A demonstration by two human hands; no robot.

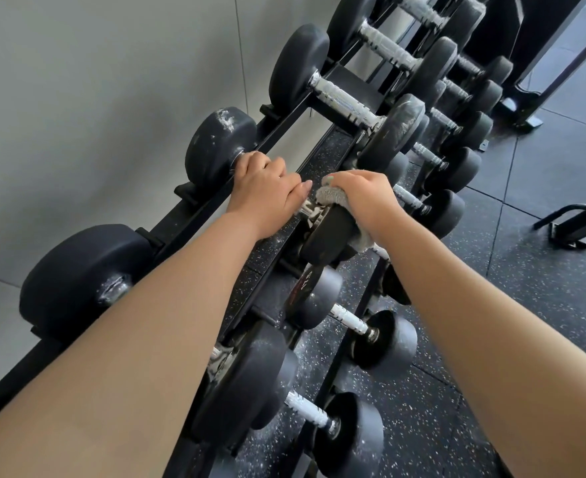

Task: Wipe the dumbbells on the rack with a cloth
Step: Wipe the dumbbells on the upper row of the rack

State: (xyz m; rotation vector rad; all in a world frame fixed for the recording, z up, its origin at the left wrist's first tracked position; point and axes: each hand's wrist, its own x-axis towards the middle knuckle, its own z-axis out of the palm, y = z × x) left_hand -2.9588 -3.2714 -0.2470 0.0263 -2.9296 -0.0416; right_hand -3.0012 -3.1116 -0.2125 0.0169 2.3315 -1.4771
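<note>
Our left hand point(267, 191) clasps the dumbbell point(329, 232) handle; our right hand point(364, 198) presses the cloth point(333, 196) on its head. Most dumbbells along the rack point(195, 205) look dusty, unwiped.

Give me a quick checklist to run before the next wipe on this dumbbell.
1. Cloth in right hand: ok.
2. Cloth touching the near head of the dumbbell: ok.
3. Left hand steadying the handle, fingers wrapped: ok.
4. Dumbbell seated on the rack: cannot tell, hands hide the cradle.
5. Far head clean: not ok, white marks on top.
</note>
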